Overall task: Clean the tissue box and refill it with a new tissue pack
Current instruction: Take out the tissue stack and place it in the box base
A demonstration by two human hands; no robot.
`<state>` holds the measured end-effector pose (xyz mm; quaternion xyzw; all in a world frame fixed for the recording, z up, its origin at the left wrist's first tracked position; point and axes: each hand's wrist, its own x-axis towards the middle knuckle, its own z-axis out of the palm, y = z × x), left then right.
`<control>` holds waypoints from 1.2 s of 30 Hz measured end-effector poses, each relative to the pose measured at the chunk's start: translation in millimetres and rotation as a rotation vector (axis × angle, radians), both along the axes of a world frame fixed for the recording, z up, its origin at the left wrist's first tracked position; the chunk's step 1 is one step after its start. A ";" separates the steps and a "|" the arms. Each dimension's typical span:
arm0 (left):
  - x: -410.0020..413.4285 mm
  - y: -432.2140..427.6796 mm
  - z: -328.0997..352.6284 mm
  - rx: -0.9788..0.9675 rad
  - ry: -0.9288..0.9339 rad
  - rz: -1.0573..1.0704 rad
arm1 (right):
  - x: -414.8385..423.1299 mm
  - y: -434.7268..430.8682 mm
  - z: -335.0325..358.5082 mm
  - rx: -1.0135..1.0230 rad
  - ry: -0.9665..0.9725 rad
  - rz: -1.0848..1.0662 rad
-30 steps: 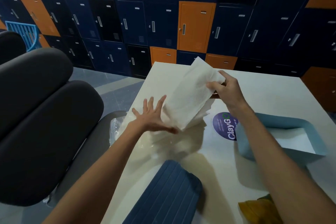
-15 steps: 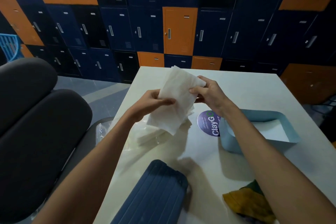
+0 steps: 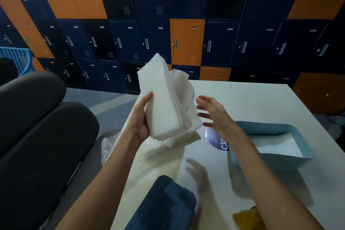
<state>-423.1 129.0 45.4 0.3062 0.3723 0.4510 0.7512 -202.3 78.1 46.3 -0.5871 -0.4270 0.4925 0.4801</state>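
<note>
Cream table [image 3: 246,102] before navy-orange lockers [image 3: 186,43]; left hand [image 3: 139,123] grips the tissue stack [image 3: 164,102], right hand [image 3: 218,115] with fingers [image 3: 204,100] spread.

My right grip [image 3: 214,115] hides half the sticker [image 3: 214,138] beneath it, and the tissue stack [image 3: 164,102] hides the fingers of my left grip [image 3: 140,124].

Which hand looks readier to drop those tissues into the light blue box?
Left, probably. The left hand grips the tissue stack, so it can carry it straight over. The right hand is open and empty, between the stack and the light blue tissue box; it could only guide.
</note>
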 end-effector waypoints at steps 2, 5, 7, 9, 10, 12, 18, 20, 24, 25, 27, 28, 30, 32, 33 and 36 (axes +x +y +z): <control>4.9 -5.1 -5.2 -0.049 -0.097 0.030 | -7.6 -4.0 0.0 -0.006 0.023 0.089; 12.9 -12.8 -12.5 -0.128 -0.234 -0.012 | -16.1 -7.5 4.3 0.029 0.117 0.159; 15.8 -17.2 -14.9 -0.141 -0.281 -0.050 | -19.2 -8.3 9.5 0.049 0.198 0.106; 17.0 -20.3 -16.2 -0.152 -0.275 -0.056 | -20.1 -7.7 13.9 0.067 0.195 0.057; 17.1 -21.1 -16.6 -0.166 -0.256 -0.043 | -20.4 -7.0 15.5 0.081 0.172 0.042; 16.7 -22.1 -17.7 -0.193 -0.231 -0.015 | -21.0 -5.5 16.9 0.127 0.120 0.014; 8.6 -20.6 -23.9 -0.171 -0.247 0.031 | -3.1 -3.6 19.0 0.215 0.140 -0.158; 2.0 -18.9 -27.0 -0.167 -0.249 0.049 | 8.4 -2.9 17.2 0.193 0.197 -0.226; -10.5 -17.2 -31.9 -0.156 -0.284 0.057 | 26.3 -3.2 9.5 0.143 0.309 -0.298; -12.7 -16.9 -32.4 -0.158 -0.293 0.057 | 29.1 -2.4 7.8 0.129 0.332 -0.328; -15.6 -16.1 -32.6 -0.144 -0.303 0.046 | 32.2 1.0 2.8 0.089 0.311 -0.405; -16.3 -16.0 -32.7 -0.128 -0.305 0.039 | 32.3 3.6 -1.0 0.064 0.260 -0.432; -17.8 -14.8 -33.5 -0.102 -0.321 0.038 | 27.0 8.2 -10.4 0.014 0.114 -0.427; -17.9 -15.2 -33.2 -0.105 -0.352 0.027 | 16.5 9.4 -23.3 -0.051 -0.090 -0.332; -17.4 -16.2 -32.4 -0.109 -0.361 0.016 | 10.2 8.5 -29.5 -0.096 -0.203 -0.256; -13.6 -19.0 -31.3 -0.121 -0.355 -0.006 | -5.8 3.3 -39.5 -0.210 -0.511 0.012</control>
